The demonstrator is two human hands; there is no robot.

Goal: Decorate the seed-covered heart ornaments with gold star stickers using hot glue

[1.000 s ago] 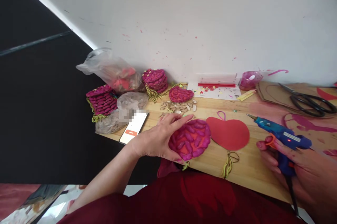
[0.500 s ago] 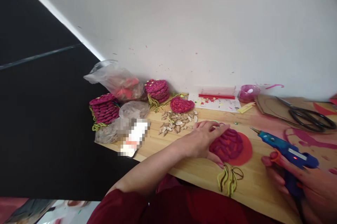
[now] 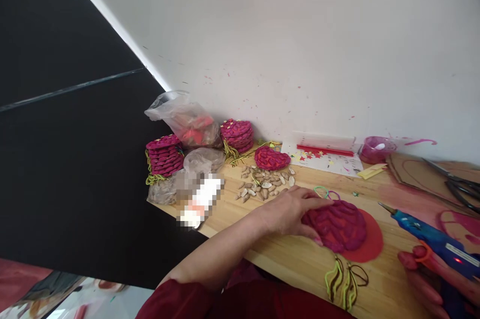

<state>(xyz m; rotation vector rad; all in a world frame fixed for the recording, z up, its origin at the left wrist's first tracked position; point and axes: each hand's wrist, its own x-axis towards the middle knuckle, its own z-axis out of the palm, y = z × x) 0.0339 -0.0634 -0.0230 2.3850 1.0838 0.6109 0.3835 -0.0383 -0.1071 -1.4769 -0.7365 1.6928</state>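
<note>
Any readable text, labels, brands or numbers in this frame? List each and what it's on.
No words or numbers can be read here.
On the phone: screen pixelated, unreadable.
On the glue gun in the right hand: pale label strip on the barrel, print too small to read.
On the sticker sheet by the wall: red and yellow stars only, no legible words.

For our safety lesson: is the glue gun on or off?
On: a red light glows on the glue gun in the right hand.
</note>
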